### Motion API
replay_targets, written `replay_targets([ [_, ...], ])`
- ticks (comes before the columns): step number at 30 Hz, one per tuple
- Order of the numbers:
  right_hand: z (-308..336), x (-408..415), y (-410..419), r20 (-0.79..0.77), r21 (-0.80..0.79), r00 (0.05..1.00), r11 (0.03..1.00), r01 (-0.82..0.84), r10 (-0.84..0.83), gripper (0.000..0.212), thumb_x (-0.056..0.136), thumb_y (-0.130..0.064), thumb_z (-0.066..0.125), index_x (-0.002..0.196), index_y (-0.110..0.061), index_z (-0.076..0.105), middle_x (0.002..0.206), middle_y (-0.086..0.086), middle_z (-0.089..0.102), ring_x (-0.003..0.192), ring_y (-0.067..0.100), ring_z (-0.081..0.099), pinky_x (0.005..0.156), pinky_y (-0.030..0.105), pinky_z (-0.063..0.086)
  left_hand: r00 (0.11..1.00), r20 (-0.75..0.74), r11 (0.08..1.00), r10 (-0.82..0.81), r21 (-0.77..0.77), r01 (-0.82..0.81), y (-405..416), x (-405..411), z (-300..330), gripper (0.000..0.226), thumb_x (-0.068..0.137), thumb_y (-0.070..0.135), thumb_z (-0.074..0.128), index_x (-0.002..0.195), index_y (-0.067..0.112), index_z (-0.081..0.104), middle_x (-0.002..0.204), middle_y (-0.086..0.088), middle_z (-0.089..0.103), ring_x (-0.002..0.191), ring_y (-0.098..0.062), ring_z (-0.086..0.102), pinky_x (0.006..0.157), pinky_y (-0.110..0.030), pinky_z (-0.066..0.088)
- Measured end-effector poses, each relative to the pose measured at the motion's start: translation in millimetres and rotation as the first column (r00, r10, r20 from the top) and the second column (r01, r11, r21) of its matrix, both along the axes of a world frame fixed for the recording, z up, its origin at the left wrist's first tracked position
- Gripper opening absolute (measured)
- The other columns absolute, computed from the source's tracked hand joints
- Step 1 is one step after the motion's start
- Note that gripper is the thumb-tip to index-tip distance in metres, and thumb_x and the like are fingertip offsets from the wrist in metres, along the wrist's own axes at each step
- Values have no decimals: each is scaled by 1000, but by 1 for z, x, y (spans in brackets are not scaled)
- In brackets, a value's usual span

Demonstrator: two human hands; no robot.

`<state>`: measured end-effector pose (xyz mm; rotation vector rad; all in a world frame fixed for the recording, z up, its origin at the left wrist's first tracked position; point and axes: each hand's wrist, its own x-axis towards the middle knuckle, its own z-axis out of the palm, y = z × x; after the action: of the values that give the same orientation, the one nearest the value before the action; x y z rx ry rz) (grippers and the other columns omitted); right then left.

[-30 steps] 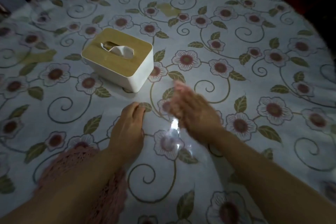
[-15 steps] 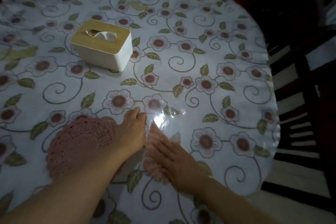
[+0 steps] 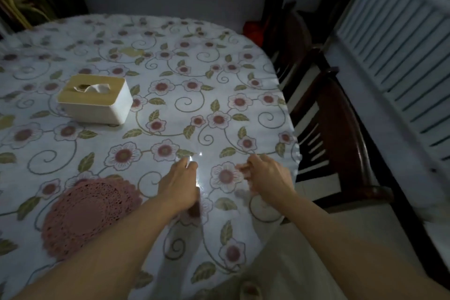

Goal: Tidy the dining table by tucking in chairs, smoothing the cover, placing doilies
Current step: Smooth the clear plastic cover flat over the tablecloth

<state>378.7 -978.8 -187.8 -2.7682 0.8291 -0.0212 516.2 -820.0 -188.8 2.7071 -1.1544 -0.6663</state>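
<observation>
Resting on the flowered cover (image 3: 170, 109) of the desk, the left hand (image 3: 179, 184) lies palm down, fingers together and holding nothing. The right hand (image 3: 265, 174) sits near the desk's right edge, fingers curled and blurred; whether they pinch the cover I cannot tell. A pink doily (image 3: 87, 214) lies left of the left forearm. A tissue box (image 3: 96, 98) stands farther back. A dark chair (image 3: 341, 134) stands just right of the desk.

Bare forearms, left hand (image 3: 179, 184) and right hand (image 3: 266, 174) seemingly ringless, no sleeves visible.
</observation>
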Motion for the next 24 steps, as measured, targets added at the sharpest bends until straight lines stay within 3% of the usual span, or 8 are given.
replay_targets([
  [5,47,-6,-25,51,158,997,986,54,-62,26,93,-27,45,116,-14,42,116,9,53,105,29,53,76,37,40,999,51,999,14,-47,-12,-40,-21,34,52,87,15,54,137,13,37,136,-2,37,119,-22,44,79,-33,46],
  [7,61,-12,-44,13,248,997,967,64,-70,37,90,-24,47,125,-13,40,126,12,46,115,30,47,87,38,40,997,64,997,40,-63,-36,-58,-30,48,53,88,16,54,138,13,36,138,-3,37,120,-23,44,83,-34,44],
  [9,71,-21,-68,-16,285,1000,958,26,-23,44,86,-17,51,127,-11,37,128,14,43,115,31,46,86,35,39,994,75,995,82,-65,-77,-75,-42,60,53,89,17,53,139,13,35,141,-5,37,123,-25,43,89,-35,42],
  [13,93,-38,-112,46,260,994,959,-110,102,32,87,-8,49,118,-10,41,122,14,48,106,29,50,78,33,43,978,99,982,182,-65,-176,-107,-64,83,56,90,20,55,140,14,34,141,-6,39,126,-25,43,94,-36,42],
  [24,132,-22,-199,144,253,945,913,-321,293,34,90,-11,48,123,-10,41,122,13,52,102,28,56,86,42,51,924,154,935,350,-113,-335,-188,-77,126,53,89,20,55,138,13,37,141,-5,38,125,-26,43,96,-39,44],
])
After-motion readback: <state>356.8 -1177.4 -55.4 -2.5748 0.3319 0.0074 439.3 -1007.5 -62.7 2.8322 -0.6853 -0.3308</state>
